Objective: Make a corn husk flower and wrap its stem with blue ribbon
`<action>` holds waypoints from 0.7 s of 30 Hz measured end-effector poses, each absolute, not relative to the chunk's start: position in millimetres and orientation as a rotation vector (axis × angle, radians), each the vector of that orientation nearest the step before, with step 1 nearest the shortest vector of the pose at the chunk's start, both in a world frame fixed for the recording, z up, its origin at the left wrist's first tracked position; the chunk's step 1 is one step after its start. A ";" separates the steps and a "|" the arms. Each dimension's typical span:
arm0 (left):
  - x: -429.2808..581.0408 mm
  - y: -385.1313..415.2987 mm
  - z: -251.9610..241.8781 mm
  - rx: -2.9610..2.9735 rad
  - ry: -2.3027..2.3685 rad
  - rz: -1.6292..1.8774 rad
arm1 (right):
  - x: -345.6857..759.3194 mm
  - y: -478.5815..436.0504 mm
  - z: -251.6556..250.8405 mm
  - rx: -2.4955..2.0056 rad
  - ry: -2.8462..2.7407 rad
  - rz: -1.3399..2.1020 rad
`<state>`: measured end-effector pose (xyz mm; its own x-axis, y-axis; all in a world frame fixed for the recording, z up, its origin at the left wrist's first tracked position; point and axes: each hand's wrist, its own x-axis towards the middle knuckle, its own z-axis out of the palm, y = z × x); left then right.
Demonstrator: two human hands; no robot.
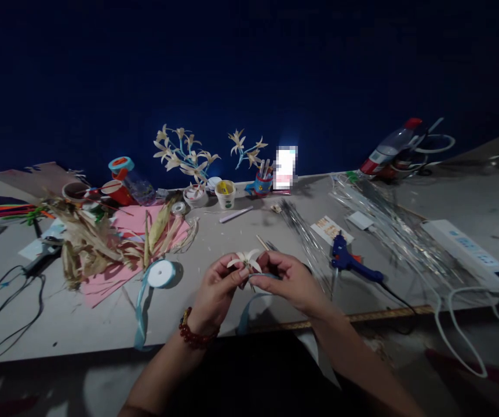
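Near the table's front edge, my left hand (219, 285) pinches a cream-white artificial flower (247, 259) at its base, the pointed petals spread upward. My right hand (291, 282) meets it from the other side, its thumb and fingers closed on a light blue ribbon (246, 315) at the flower's stem. The ribbon's loose length hangs below toward the table edge. Fingers hide most of the stem and the join. To the left of my hands lies a roll of light blue ribbon (161, 273), its tail draped over the front edge.
Dried corn husks (86, 240) lie on pink sheets (105, 285) at left. Finished flower sprays (184, 152) stand in a cup behind, by a lit phone (284, 168). A blue glue gun (349, 260), metal wires (303, 231) and a white power strip (462, 249) with cables occupy the right.
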<state>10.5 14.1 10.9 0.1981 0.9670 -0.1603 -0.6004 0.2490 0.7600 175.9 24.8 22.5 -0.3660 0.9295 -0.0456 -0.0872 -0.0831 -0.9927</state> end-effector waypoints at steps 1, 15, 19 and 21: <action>10.4 14.3 10.6 0.626 0.721 1.197 | 175.1 24.9 22.3 -0.983 -1.341 1.589; 12.7 14.0 6.5 0.588 0.750 1.198 | 169.2 21.2 14.7 -0.939 -1.281 1.492; 15.8 13.4 2.7 0.604 0.745 1.253 | 170.9 18.8 17.2 -1.020 -1.527 1.144; 16.5 12.1 1.4 0.631 0.761 1.272 | 171.1 16.2 18.7 -1.064 -1.630 0.964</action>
